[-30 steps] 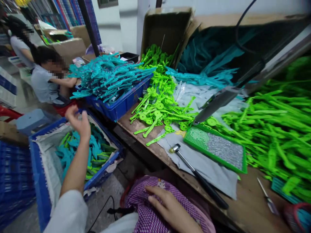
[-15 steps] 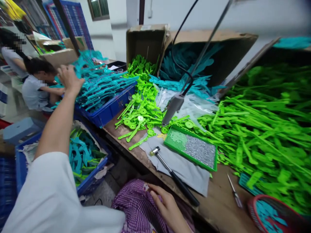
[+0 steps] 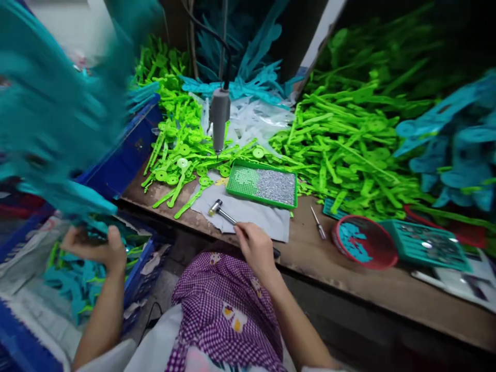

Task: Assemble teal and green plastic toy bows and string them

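My left hand is closed on the lower end of a bunch of flat teal plastic pieces. They rise in front of the camera, smeared by motion, and cover the left of the view. Below that hand, a blue crate with a pale liner holds more teal and green pieces. My right hand is closed round the black handle of a small hammer at the bench's front edge. The hammer's head rests on a grey cloth.
A green tray of small silvery parts lies behind the hammer, under a hanging power screwdriver. Green plastic pieces are heaped behind. To the right are a thin screwdriver, a red basket and a teal basket.
My left hand has come back from the teal pile at the far left, bringing teal pieces over the lower crate. My right hand has moved from my lap to the hammer. The view has turned right.
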`<state>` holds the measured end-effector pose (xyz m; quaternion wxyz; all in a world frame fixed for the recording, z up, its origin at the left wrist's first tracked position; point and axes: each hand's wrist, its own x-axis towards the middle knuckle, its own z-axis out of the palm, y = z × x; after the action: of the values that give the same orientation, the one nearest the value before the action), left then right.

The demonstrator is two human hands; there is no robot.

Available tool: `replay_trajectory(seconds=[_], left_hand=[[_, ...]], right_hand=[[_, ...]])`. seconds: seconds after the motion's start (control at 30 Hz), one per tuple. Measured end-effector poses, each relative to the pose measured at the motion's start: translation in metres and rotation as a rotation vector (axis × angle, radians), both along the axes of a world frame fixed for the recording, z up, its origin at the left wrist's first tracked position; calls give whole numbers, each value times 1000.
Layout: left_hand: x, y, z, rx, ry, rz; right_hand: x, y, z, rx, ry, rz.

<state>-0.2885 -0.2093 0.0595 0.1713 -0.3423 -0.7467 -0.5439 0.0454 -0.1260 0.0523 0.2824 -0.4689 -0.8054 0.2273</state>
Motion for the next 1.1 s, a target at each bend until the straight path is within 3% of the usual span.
replay_trajectory(seconds=[0.03,0.1,0.17,0.3,0.4,0.47,0.6,0.7,0.77,0.87,0.93,1.1], left_hand=[[14,-5,-16,78,55,12],[35,-7,-40,129,62,-83],[51,0,-54,81,19,-229],[82,29,-63,27,-41,-464],[108,50,-60,53,-79,-584],[123,63,-54,45,-105,-642],[153,100,-34,-44,-51,-878],[186,139,-17,-135,72,-1107],[210,163,-10,-169,142,-1222],[239,187,-9,-207,170,-1302],[245,194,-13,-228,185,-1309],[225,199,-20,-261,281,-1287]], right_hand=[[5,7,-13,39,-156,-74],[10,19,-35,91,-389,-119],[9,26,-51,130,-485,-97],[11,27,-60,225,-387,-101],[38,5,-67,287,-142,-260],[68,-23,-75,297,47,-505],[144,-82,-93,176,333,-1287],[210,-98,-93,-8,570,-1593],[251,-92,-87,-34,488,-1739],[298,-71,-76,-96,270,-1816],[318,-55,-71,-138,211,-1806],[335,-30,-60,-260,110,-1663]])
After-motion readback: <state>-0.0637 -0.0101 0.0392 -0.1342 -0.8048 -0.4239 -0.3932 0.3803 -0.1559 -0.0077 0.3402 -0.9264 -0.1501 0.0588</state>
